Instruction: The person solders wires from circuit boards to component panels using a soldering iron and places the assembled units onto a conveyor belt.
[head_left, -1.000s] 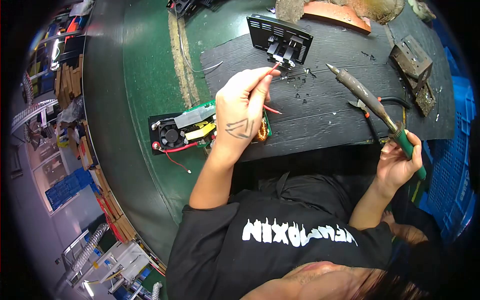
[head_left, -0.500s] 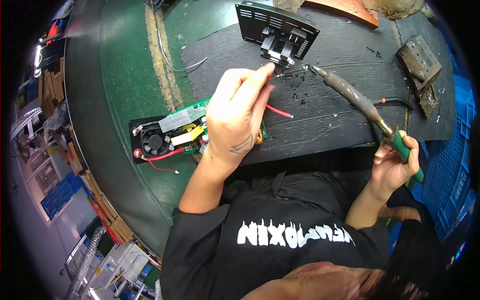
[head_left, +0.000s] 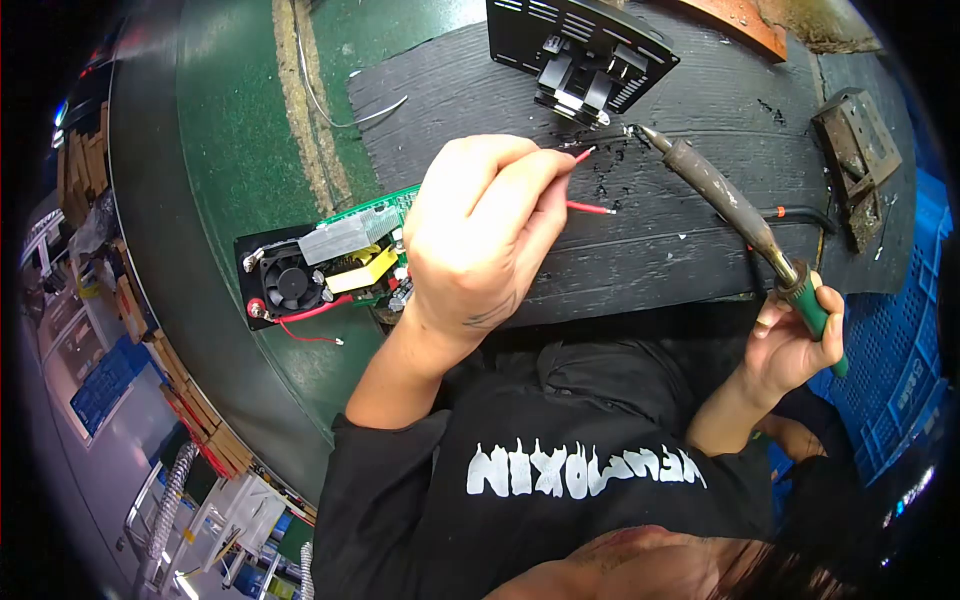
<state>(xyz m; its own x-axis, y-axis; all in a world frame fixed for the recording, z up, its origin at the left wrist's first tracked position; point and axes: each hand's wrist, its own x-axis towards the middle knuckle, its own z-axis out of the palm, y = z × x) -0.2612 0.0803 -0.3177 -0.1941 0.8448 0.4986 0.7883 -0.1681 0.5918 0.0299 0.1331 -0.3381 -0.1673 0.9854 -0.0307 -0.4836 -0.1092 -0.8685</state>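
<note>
My left hand is pinched closed on a red wire, its bare tip sticking out past the fingertips. A second red wire end pokes out below the same fingers. My right hand grips the green handle of a soldering iron, whose tip points up and left near the black panel. That slotted black panel stands tilted on the mat, with black sockets and metal terminals on its near side. Partly behind my left hand lies a green circuit board with a small black fan.
A black ridged mat covers the green bench. At the right stands a worn metal iron holder. Loose solder wire lies at the mat's left edge. A blue plastic crate is beside the bench.
My left hand has shifted slightly, and the red wire's tip now shows beyond its fingers toward the panel. The whole view has moved a little; the soldering iron is held much as before.
</note>
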